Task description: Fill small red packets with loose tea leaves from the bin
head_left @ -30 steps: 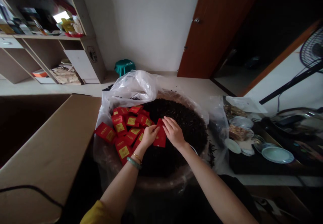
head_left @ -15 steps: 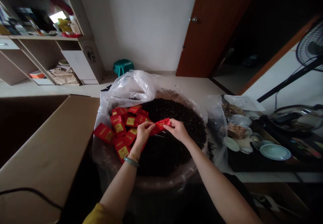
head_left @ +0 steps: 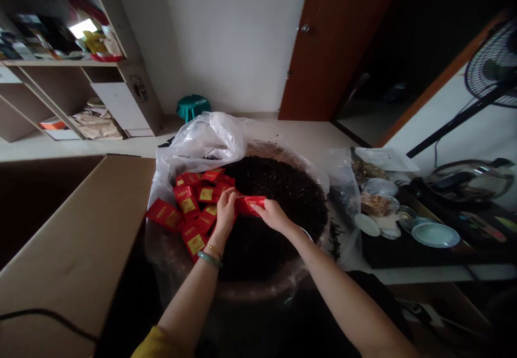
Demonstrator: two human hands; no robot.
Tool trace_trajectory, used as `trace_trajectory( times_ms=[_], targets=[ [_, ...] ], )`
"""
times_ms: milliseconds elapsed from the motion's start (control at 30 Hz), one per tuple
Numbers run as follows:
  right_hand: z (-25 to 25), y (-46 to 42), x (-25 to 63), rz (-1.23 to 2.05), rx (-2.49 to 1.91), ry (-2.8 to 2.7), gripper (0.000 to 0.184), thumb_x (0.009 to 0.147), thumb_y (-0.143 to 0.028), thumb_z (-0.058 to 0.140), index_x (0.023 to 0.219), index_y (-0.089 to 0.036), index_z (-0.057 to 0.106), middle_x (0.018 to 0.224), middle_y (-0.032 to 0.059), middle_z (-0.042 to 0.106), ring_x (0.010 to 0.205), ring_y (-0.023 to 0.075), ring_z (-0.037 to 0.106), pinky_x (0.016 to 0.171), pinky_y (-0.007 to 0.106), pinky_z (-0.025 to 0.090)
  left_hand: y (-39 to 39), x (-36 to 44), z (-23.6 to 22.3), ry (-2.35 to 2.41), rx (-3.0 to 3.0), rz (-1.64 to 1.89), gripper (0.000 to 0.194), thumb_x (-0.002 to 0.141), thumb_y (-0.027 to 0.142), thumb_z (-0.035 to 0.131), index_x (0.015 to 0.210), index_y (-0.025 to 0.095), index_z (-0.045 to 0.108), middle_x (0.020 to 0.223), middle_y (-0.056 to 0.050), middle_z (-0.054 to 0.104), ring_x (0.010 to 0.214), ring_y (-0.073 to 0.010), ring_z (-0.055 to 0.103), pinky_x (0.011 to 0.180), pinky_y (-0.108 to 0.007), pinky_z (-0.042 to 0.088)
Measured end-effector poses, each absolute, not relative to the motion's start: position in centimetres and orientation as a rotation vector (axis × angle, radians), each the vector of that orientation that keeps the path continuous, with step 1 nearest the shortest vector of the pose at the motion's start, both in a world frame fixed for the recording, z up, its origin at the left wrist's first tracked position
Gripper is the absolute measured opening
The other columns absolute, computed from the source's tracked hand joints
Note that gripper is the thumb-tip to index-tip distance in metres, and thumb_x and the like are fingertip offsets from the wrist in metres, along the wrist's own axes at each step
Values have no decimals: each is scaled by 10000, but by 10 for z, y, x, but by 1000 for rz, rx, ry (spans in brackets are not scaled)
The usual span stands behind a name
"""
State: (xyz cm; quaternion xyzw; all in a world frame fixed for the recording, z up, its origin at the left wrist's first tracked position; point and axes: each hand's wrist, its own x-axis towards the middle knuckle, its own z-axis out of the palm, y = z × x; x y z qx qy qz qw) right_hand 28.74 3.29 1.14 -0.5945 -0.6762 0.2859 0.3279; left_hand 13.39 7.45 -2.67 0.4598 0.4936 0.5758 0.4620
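Note:
Both hands pinch one small red packet [head_left: 247, 205] above a round basket of dark dried leaves [head_left: 278, 183] that look like tea. My left hand [head_left: 226, 213] is closed on the packet's left end, fingertips together. At the other end, my right hand [head_left: 275, 217] is closed on it with the thumb along its face. Whether the packet is sealed I cannot tell. To the left of my left hand lies a pile of similar red packets [head_left: 186, 203] with gold labels. Clear plastic sheeting [head_left: 218, 134] lines the basket and bunches up at its far side.
An open cardboard box [head_left: 81, 229] stands at the left. On the right, a dark table [head_left: 388, 255] bears a pale dish [head_left: 435, 235], a small plate and bags. A fan [head_left: 493, 70] stands behind it. Beyond are a shelf unit [head_left: 141, 94] and a brown door [head_left: 319, 67].
The view has shifted slightly. My right hand has come a little nearer to my left, and the packet between them lies less slanted. Both hands still hold it.

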Motion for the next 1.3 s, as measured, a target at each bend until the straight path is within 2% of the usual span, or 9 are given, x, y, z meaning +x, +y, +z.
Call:
trace_trajectory(
  times_ms=[167,400,500,567,667,767,933,1100,1300],
  targets=[
    [16,29,291,1125,-1276,-1664,372,851,-434,495,1000,-163,703,993,72,732,948,248,662,914,400,471,75,132,-26,1203,1218,1443,280,825,313,539,1046,165,629,1056,-77,665,1004,-186,605,919,-321,448],
    [16,31,292,1443,-1117,-1292,438,753,-487,632,1039,-162,697,1020,72,729,991,261,653,998,463,417,70,131,-22,1319,1549,1496,313,885,317,466,1141,165,561,1060,-101,661,1013,-202,610,920,-368,457],
    [17,34,293,1503,-1065,-1219,426,749,-486,647,1054,-192,692,1085,62,712,1073,247,621,1053,445,367,60,132,-15,1438,1998,1536,442,826,329,570,1234,170,508,1233,-137,576,1171,-269,509,1011,-464,376],
    [17,36,295,1538,-1040,-1188,422,756,-486,647,1061,-197,688,1119,61,698,1129,236,590,1083,431,332,53,133,-11,1390,2326,1349,602,749,319,655,1304,188,464,1365,-137,485,1262,-318,408,1042,-506,328],
    [16,37,298,1604,-1035,-1152,418,783,-507,621,1032,-179,687,1083,69,707,1127,233,585,1086,445,319,48,136,-8,1291,2595,1002,765,680,254,704,1381,216,398,1449,-119,409,1303,-356,340,1024,-522,336],
    [16,36,294,1676,-987,-1135,439,818,-558,559,984,-172,684,1023,58,718,1096,222,594,1076,442,330,48,136,-9,1325,2649,888,712,696,143,657,1365,243,432,1407,-96,474,1291,-331,371,998,-494,363],
    [22,34,282,1689,-931,-1147,579,803,-696,461,936,-177,680,957,42,715,1033,212,601,1039,391,363,52,134,-13,1355,2628,960,577,726,139,644,1280,242,525,1302,-79,583,1178,-287,495,941,-441,418],
    [33,33,281,1512,-1108,-1285,697,754,-778,411,798,-145,698,796,54,711,896,225,626,977,394,387,57,134,-19,1347,2565,1094,531,707,194,700,1220,215,567,1228,-83,633,1070,-265,568,932,-410,450],
    [40,54,303,1319,-1227,-1107,684,794,-747,347,795,-150,681,810,118,712,865,238,659,885,399,461,65,135,-24,1539,2338,1310,495,702,187,702,1183,183,584,1159,-82,670,1011,-249,620,925,-382,479]
  ],
)
